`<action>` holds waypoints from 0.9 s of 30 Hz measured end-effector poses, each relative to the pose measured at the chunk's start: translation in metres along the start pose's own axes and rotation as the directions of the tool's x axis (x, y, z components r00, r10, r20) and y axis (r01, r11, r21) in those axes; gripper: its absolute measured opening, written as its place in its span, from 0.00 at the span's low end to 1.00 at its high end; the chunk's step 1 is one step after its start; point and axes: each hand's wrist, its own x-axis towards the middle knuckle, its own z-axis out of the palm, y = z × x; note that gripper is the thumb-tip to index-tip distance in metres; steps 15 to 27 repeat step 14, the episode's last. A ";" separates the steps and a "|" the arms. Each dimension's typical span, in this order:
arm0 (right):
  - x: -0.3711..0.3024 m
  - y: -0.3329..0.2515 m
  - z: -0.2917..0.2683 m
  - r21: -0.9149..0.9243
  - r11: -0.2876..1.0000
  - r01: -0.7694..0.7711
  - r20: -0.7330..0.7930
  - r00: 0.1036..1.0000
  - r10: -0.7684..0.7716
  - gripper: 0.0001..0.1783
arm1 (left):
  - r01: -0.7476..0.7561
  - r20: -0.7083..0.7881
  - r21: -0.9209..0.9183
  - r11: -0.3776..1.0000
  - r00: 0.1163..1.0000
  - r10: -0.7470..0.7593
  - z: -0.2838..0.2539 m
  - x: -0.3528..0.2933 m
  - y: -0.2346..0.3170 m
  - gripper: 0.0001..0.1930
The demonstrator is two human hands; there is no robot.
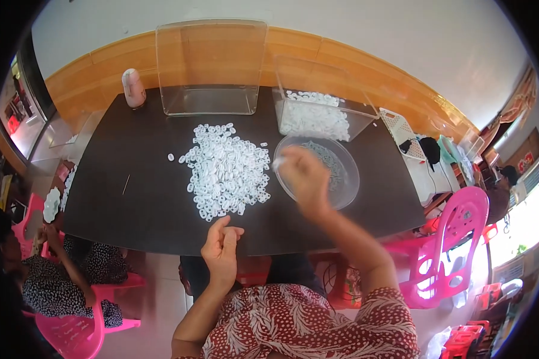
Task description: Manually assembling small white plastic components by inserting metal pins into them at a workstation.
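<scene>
A heap of small white plastic pieces with holes (227, 170) lies on the dark table. My left hand (220, 245) is at the table's near edge, just below the heap, with its fingers curled in and the thumb against them. Whatever it holds, if anything, is hidden. Over the left side of a see-through round bowl (348, 194) is my right hand (305, 179), blurred by motion, its fingers drawn together. A pale bit shows at its fingertips, too smeared to name. Small grey-green parts (326, 160) lie in the bowl.
Behind the heap stands a see-through bin (212, 66). Another see-through bin (356, 110), tilted, holds more white pieces. A pinkish bottle (133, 90) and a thin needle-like stick (126, 184) are on the left. Pink chairs (461, 239) flank the table; a person (54, 287) sits at left.
</scene>
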 end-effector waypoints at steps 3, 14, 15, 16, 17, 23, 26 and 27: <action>0.080 0.012 -0.031 -0.351 0.913 0.206 -0.081 0.965 -0.249 0.10 | 0.064 -0.017 -0.022 0.998 0.998 -0.064 0.000 0.004 0.007 0.13; 0.209 0.049 -0.087 -0.810 0.547 0.212 0.000 0.932 -0.361 0.16 | 0.039 0.042 -0.058 0.998 0.998 -0.037 -0.007 0.012 0.003 0.13; 0.209 0.049 -0.087 -0.810 0.547 0.212 0.000 0.932 -0.361 0.16 | 0.039 0.042 -0.058 0.998 0.998 -0.037 -0.007 0.012 0.003 0.13; 0.209 0.049 -0.087 -0.810 0.547 0.212 0.000 0.932 -0.361 0.16 | 0.039 0.042 -0.058 0.998 0.998 -0.037 -0.007 0.012 0.003 0.13; 0.209 0.049 -0.087 -0.810 0.547 0.212 0.000 0.932 -0.361 0.16 | 0.039 0.042 -0.058 0.998 0.998 -0.037 -0.007 0.012 0.003 0.13; 0.209 0.049 -0.087 -0.810 0.547 0.212 0.000 0.932 -0.361 0.16 | 0.039 0.042 -0.058 0.998 0.998 -0.037 -0.007 0.012 0.003 0.13; 0.209 0.049 -0.087 -0.810 0.547 0.212 0.000 0.932 -0.361 0.16 | 0.039 0.042 -0.058 0.998 0.998 -0.037 -0.007 0.012 0.003 0.13; 0.209 0.049 -0.087 -0.810 0.547 0.212 0.000 0.932 -0.361 0.16 | 0.039 0.042 -0.058 0.998 0.998 -0.037 -0.007 0.012 0.003 0.13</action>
